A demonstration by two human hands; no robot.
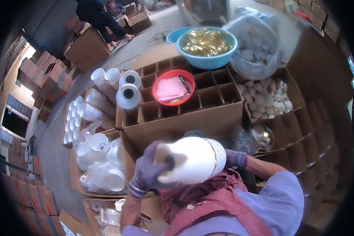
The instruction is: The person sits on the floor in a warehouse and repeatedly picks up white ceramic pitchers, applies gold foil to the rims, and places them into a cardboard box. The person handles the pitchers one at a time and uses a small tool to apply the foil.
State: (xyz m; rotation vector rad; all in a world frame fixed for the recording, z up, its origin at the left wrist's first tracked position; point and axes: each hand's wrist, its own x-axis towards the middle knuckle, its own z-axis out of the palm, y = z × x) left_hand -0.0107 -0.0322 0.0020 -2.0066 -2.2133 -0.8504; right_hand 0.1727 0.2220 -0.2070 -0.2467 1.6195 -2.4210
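A white thermos-like flask body (191,159) with a patterned band lies sideways between my hands, somewhat blurred. My left hand (150,168), in a purple-grey glove, grips its open neck end. At the patterned end is my right hand (234,159), also gloved and partly hidden behind the body. Beyond them, a divided cardboard box (183,118) bears a red bowl (174,101) with pink paper slips and a pen, and a blue basin (206,62) full of shiny gold pieces. Two white bodies with dark round openings (128,96) stand at the box's left corner.
Patterned white sleeves (98,107) and a carton of plastic-wrapped white parts (101,174) are at left. White caps (265,97) fill a box at right, below a clear bag of round parts (255,50). Divided cartons (295,153) line the right. A person (101,20) stands far back.
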